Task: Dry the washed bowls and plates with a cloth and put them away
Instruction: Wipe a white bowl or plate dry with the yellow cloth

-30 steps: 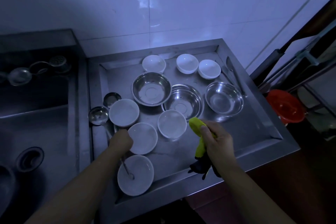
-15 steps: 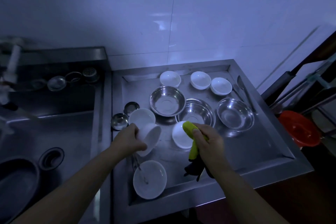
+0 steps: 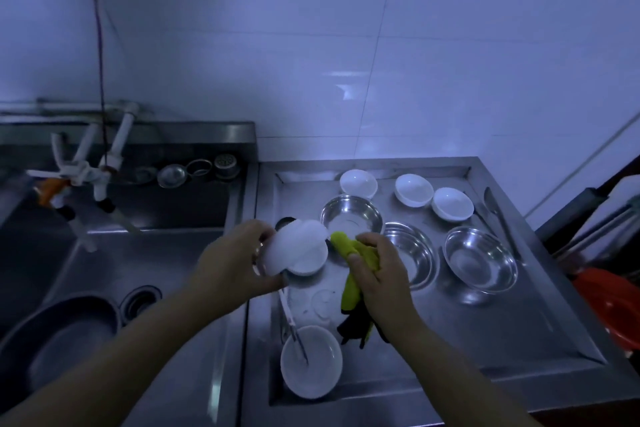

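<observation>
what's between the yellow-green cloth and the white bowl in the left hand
Nothing visible. The yellow-green cloth in the right hand is level with the lifted white ceramic bowl in the left hand, its tip right beside the rim.

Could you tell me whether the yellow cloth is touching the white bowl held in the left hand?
Cannot tell. In the head view the yellow cloth tip meets the blurred white bowl edge, but no contact or gap shows plainly.

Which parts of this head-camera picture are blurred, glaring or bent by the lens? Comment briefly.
Head view: dim, bluish light overall; the white bowl in the left hand smears with motion blur; glare patches sit on the wall tiles; the wide lens bows the draining tray's rim.
</observation>
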Tool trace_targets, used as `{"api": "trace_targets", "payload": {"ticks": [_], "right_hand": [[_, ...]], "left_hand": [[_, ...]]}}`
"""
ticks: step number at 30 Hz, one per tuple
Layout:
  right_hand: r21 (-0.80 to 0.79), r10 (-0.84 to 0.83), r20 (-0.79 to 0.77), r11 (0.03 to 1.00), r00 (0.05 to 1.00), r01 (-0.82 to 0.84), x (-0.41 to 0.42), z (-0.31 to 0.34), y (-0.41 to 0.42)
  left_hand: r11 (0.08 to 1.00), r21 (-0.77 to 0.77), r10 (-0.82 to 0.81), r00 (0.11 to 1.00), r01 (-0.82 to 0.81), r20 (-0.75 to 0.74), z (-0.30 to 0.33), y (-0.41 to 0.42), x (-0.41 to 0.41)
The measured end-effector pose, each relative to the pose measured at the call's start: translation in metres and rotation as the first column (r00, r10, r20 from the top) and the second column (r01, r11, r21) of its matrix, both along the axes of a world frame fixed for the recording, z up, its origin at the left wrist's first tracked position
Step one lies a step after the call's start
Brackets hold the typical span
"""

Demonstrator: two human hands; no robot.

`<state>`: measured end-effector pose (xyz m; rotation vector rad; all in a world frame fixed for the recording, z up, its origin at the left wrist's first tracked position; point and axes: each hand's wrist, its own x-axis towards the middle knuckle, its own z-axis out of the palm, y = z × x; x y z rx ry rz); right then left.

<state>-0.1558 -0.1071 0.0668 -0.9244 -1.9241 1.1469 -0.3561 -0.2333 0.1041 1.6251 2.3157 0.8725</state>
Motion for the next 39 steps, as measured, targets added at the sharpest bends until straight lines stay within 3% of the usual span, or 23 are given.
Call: {"api": "trace_targets", "payload": {"ticks": [2,5,8,11,13,18,20,22,25,28,30,32,35,39], "right_hand": [[0.076,-0.010,-0.087,0.997,0.996,0.016,-0.010,0.010,-0.004],[0.384,0.081,-0.179,0.924,0.980,-0.006,-0.025,0.024,-0.008],[0.704,0.209,-0.124,0.708,0.970,-0.063,-0.044,0.036,-0.006],[0.872,0.137,0.051,0.477,0.989,-0.111,-0.062,0.044,-0.005],[0.879,0.084,0.097,0.460,0.992,-0.125,-0.067,0.048,-0.010],[0.788,0.151,0.012,0.607,0.988,-0.102,-0.078,0.057,-0.040],[0.804,0.190,0.005,0.583,0.982,-0.117,-0.077,0.059,-0.043],[0.870,0.210,0.068,0.466,0.975,-0.160,-0.071,0.060,-0.033],[0.967,0.216,0.154,0.168,0.964,-0.192,-0.055,0.067,0.000],[0.959,0.252,0.281,-0.116,0.926,-0.259,-0.040,0.079,0.039],[0.936,0.259,0.338,-0.197,0.905,-0.293,-0.038,0.086,0.055],[0.966,0.236,0.250,-0.126,0.939,-0.226,-0.045,0.087,0.053],[0.990,0.143,0.081,0.100,0.986,-0.096,-0.058,0.077,0.027],[0.930,0.094,0.007,0.364,0.996,-0.041,-0.074,0.067,-0.005]], "left_hand": [[0.996,0.060,0.049,0.983,-0.060,0.175,0.009,-0.002,-0.003],[0.973,0.162,0.080,0.900,-0.163,0.428,0.020,0.000,-0.007],[0.943,0.215,0.077,0.794,-0.255,0.604,0.030,0.003,-0.003],[0.907,0.219,0.084,0.666,-0.359,0.741,0.042,0.010,0.006],[0.887,0.230,0.125,0.688,-0.401,0.715,0.050,0.017,0.012],[0.854,0.271,0.106,0.657,-0.445,0.746,0.061,0.031,0.026],[0.855,0.282,0.083,0.650,-0.436,0.755,0.065,0.033,0.027],[0.876,0.326,0.038,0.725,-0.356,0.688,0.067,0.034,0.023],[0.919,0.350,-0.062,0.812,-0.180,0.580,0.074,0.034,0.014],[0.981,0.195,-0.092,0.897,0.007,0.431,0.087,0.037,0.001],[0.992,0.095,-0.118,0.919,0.088,0.375,0.098,0.043,-0.004],[0.989,0.129,-0.111,0.930,0.070,0.350,0.105,0.049,-0.006],[0.972,0.224,-0.011,0.936,-0.073,0.351,0.105,0.055,0.002],[0.906,0.323,0.103,0.883,-0.272,0.457,0.096,0.061,0.013]]}}
